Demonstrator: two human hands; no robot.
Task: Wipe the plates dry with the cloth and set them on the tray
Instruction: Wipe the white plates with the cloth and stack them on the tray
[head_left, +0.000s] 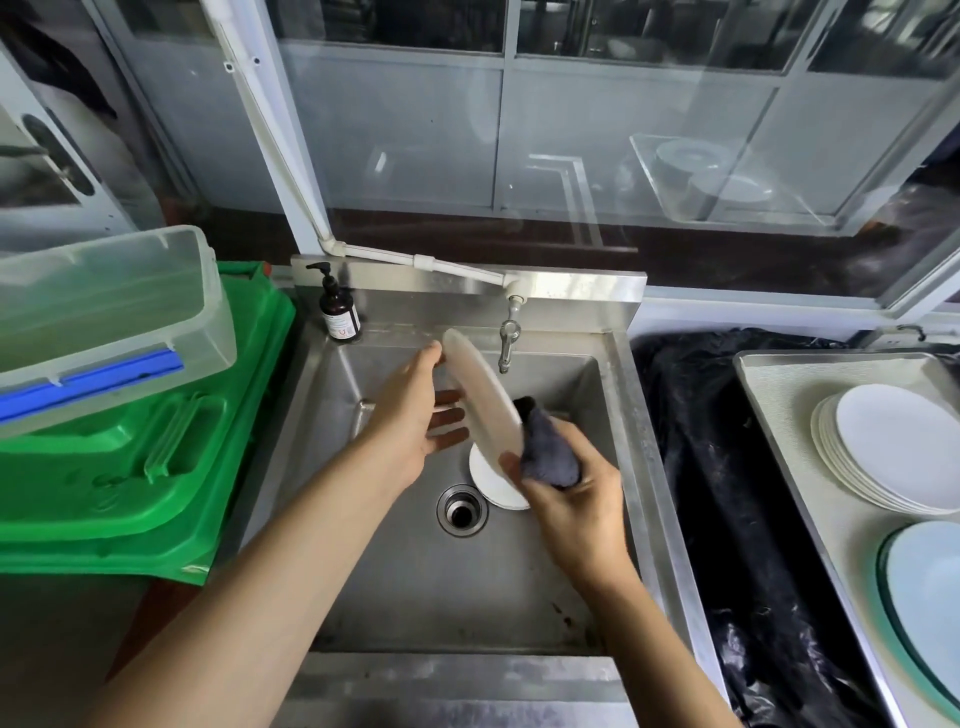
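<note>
Over the steel sink (415, 582) a white plate (483, 395) stands tilted on edge. My left hand (410, 421) supports its back with straight, spread fingers, one fingertip on the upper rim. My right hand (571, 499) grips a dark grey cloth (548, 447) bunched against the plate's other face and lower rim. A second white plate (493, 483) lies in the basin beside the drain, partly hidden by the held plate and my right hand. On the right, the metal tray (789, 395) carries a stack of white plates (893, 447) and a pale blue plate (930, 587).
A tap (506, 338) hangs just behind the held plate. A brown soap bottle (338, 312) stands at the sink's back left corner. Green crates (156, 467) under a clear plastic box (104, 312) fill the left. Black plastic sheeting (701, 467) lies between sink and tray.
</note>
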